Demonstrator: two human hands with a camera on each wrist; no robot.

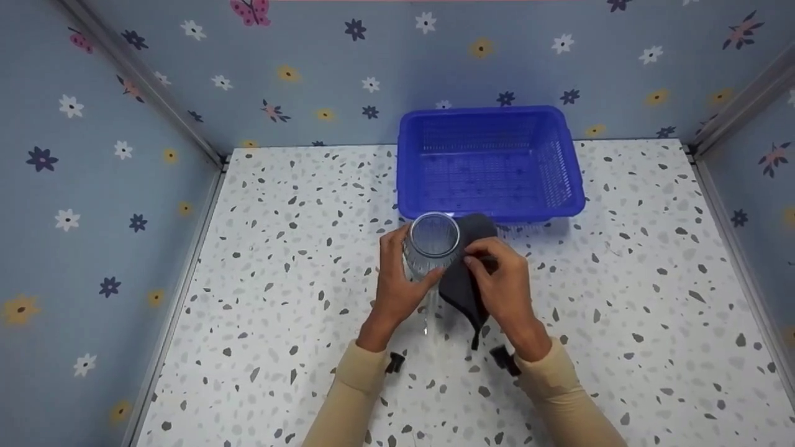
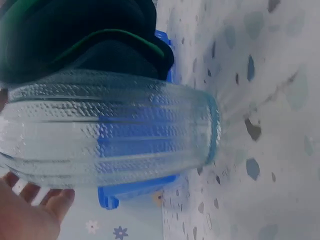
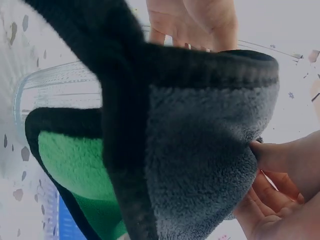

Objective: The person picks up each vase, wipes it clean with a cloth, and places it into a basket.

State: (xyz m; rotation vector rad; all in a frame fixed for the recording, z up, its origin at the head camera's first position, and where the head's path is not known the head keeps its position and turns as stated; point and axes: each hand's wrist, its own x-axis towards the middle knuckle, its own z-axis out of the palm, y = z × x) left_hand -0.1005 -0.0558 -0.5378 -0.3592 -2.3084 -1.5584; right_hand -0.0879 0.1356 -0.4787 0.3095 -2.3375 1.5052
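A clear ribbed glass vase (image 1: pixel 428 264) stands upright in the middle of the table, its round mouth facing up in the head view. My left hand (image 1: pixel 397 279) grips it from the left, thumb on the near side and fingers around the far side. My right hand (image 1: pixel 506 276) pinches a grey cloth (image 3: pixel 200 150) between thumb and fingers just right of the vase. The cloth has black edging and a green underside (image 3: pixel 75 165), and it hangs down beside the glass. In the left wrist view the vase (image 2: pixel 115 130) overlaps part of the cloth (image 2: pixel 90 45).
A blue plastic basket (image 1: pixel 490 214) with perforated sides sits behind the vase against the flowered back wall (image 1: pixel 323 74). The white speckled tabletop (image 1: pixel 298 248) extends to both sides, bounded by flowered side panels (image 1: pixel 93 261).
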